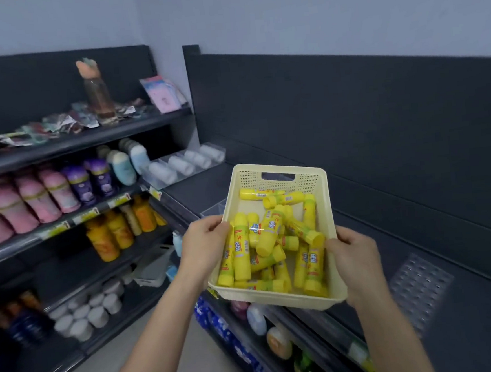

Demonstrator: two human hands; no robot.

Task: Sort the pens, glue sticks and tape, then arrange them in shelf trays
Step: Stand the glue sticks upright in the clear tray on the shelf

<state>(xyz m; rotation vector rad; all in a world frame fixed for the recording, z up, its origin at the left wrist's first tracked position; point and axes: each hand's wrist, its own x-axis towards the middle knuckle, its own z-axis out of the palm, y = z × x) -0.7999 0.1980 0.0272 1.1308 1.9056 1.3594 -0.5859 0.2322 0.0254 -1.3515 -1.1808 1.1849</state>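
Though labels (241, 246) blur, glue sticks (267, 238) fill the basket (279, 300).

Both my bare arms reach forward. My left hand (203, 243) grips the left rim of the basket (277, 300), fingers curled over it; my right hand (351, 258) grips the right rim.

Two hands hold a pale yellow basket (246, 180) in the air over the front edge of a dark shelf (203, 190). The left hand (204, 242) grips the left rim. The right hand (352, 253) grips the right rim near the front corner. Yellow glue sticks (267, 237) lie heaped inside, pointing in mixed directions. Behind the basket, a clear tray (219, 152) on the shelf holds white rolls (162, 171). Pink, purple and orange bottles (33, 196) fill the shelves at left.
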